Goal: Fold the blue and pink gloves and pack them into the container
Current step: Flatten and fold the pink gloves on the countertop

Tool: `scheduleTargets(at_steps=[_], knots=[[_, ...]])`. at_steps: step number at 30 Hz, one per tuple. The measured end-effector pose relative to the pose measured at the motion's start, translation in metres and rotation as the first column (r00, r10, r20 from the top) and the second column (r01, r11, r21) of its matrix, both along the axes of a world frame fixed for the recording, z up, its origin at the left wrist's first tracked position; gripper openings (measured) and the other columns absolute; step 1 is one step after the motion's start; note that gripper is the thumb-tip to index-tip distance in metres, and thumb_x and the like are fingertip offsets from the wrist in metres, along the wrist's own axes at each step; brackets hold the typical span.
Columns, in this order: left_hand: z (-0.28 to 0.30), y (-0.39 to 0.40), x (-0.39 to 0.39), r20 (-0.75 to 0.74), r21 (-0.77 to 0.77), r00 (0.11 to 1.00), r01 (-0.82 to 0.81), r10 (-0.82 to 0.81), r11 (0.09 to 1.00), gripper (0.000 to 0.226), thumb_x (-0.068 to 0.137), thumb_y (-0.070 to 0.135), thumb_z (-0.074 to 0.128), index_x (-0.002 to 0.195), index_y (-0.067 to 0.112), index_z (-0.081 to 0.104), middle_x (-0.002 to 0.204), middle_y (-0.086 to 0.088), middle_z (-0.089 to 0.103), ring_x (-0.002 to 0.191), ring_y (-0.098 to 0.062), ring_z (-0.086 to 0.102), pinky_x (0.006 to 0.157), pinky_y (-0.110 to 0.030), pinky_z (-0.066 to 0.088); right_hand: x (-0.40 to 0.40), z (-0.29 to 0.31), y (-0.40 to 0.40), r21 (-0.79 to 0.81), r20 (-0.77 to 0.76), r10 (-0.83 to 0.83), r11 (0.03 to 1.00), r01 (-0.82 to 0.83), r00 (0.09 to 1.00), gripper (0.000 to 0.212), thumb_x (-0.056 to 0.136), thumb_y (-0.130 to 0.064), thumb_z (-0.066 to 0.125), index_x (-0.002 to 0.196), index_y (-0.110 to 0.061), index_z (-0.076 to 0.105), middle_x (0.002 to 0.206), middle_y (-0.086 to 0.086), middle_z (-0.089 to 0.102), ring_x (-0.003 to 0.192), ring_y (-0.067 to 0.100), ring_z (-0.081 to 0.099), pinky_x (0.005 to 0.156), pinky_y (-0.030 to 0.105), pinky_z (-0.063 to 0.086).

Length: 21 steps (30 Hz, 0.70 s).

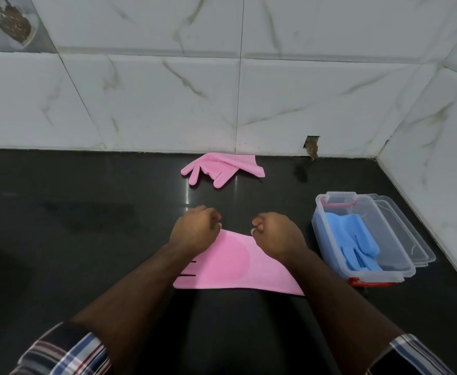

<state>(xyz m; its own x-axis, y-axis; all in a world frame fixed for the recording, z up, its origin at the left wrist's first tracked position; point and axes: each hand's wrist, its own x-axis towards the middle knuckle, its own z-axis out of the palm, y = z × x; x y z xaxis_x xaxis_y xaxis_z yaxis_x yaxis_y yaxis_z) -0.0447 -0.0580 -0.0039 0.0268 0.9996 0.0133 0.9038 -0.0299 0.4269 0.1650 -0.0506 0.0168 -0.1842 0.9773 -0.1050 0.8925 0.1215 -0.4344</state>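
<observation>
A pink glove (235, 262) lies flat on the black counter just in front of me. My left hand (193, 230) pinches its far left corner and my right hand (276, 234) pinches its far right corner, both with fingers closed on the edge. A second pink glove (222, 167) lies loose near the wall, fingers pointing left. To the right stands a clear plastic container (330, 255) with red clips, and blue gloves (357, 242) lie inside it.
The container's clear lid (408, 234) lies under and beside it on the right. A tiled wall (222, 90) runs along the back and the right side of the black counter (86, 212). A small hole (312, 147) shows in the wall base.
</observation>
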Motion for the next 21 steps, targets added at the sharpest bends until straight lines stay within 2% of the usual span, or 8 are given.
scheduleTargets(at_steps=[3,6,9,11,13,16,19,21], knots=[[0.003,0.018,0.003,-0.007,-0.019,0.999,-0.045,0.045,0.999,0.026,0.091,0.033,0.057,0.114,0.025,0.068,0.115,0.003,0.065,0.106,-0.021,0.061,0.091,-0.042,0.053,-0.004,-0.004,0.027,-0.039,-0.036,-0.049,0.998,0.047,0.998,0.028,0.091,-0.024,0.059,0.118,-0.017,0.067,0.115,0.003,0.068,0.103,0.021,0.063,0.091,0.034,0.05],[0.002,0.034,0.005,-0.009,-0.042,0.998,-0.062,0.062,0.997,0.032,0.091,0.033,0.058,0.121,0.023,0.065,0.122,0.001,0.063,0.112,-0.021,0.06,0.095,-0.04,0.05,-0.002,-0.007,0.059,-0.09,-0.158,-0.105,0.992,0.092,0.982,0.04,0.088,-0.025,0.067,0.126,-0.016,0.063,0.126,0.002,0.066,0.114,0.02,0.061,0.096,0.027,0.043],[0.002,0.05,0.007,0.013,-0.083,0.998,-0.064,0.065,0.995,0.04,0.091,0.032,0.06,0.13,0.022,0.06,0.131,-0.001,0.059,0.118,-0.023,0.058,0.1,-0.04,0.048,-0.004,-0.008,0.088,-0.162,-0.301,-0.182,0.977,0.138,0.936,0.049,0.085,-0.022,0.072,0.131,-0.011,0.06,0.131,0.003,0.064,0.117,0.018,0.06,0.096,0.021,0.038],[0.002,0.061,0.009,0.058,-0.106,0.996,-0.067,0.073,0.992,0.044,0.091,0.031,0.061,0.133,0.02,0.058,0.134,-0.003,0.058,0.121,-0.024,0.057,0.102,-0.041,0.047,-0.008,-0.01,0.108,-0.206,-0.405,-0.259,0.96,0.189,0.877,0.054,0.081,-0.023,0.075,0.132,-0.014,0.059,0.129,0.005,0.065,0.111,0.019,0.062,0.101,0.029,0.045],[0.001,0.069,0.01,0.119,-0.123,0.988,-0.08,0.095,0.989,0.045,0.09,0.029,0.062,0.134,0.018,0.058,0.134,-0.004,0.06,0.119,-0.023,0.059,0.102,-0.038,0.047,-0.012,-0.011,0.125,-0.261,-0.479,-0.338,0.936,0.236,0.81,0.057,0.078,-0.023,0.076,0.131,-0.018,0.058,0.119,0.007,0.068,0.099,0.021,0.065,0.094,0.038,0.054],[-0.002,0.078,0.011,0.209,-0.15,0.968,-0.107,0.137,0.983,0.045,0.09,0.028,0.064,0.134,0.017,0.058,0.132,-0.003,0.062,0.114,-0.018,0.062,0.1,-0.032,0.048,-0.014,-0.01,0.146,-0.409,-0.599,-0.454,0.882,0.236,0.66,0.052,0.082,-0.012,0.074,0.131,-0.016,0.057,0.107,0.007,0.066,0.089,0.017,0.062,0.073,0.03,0.054],[-0.003,0.082,0.012,0.255,-0.161,0.954,-0.118,0.157,0.98,0.045,0.091,0.026,0.064,0.135,0.016,0.058,0.132,-0.003,0.062,0.115,-0.017,0.062,0.098,-0.028,0.047,-0.014,-0.014,0.159,-0.538,-0.666,-0.547,0.823,0.182,0.507,0.046,0.082,-0.013,0.075,0.126,-0.017,0.061,0.116,0.007,0.068,0.102,0.017,0.063,0.071,0.027,0.054],[-0.003,0.086,0.012,0.287,-0.165,0.942,-0.131,0.175,0.978,0.044,0.092,0.025,0.064,0.135,0.016,0.058,0.132,-0.003,0.062,0.116,-0.017,0.061,0.094,-0.024,0.044,-0.016,-0.015,0.164,-0.574,-0.686,-0.579,0.803,0.161,0.441,0.041,0.081,-0.014,0.076,0.12,-0.017,0.064,0.115,0.008,0.069,0.098,0.016,0.063,0.072,0.028,0.053]])
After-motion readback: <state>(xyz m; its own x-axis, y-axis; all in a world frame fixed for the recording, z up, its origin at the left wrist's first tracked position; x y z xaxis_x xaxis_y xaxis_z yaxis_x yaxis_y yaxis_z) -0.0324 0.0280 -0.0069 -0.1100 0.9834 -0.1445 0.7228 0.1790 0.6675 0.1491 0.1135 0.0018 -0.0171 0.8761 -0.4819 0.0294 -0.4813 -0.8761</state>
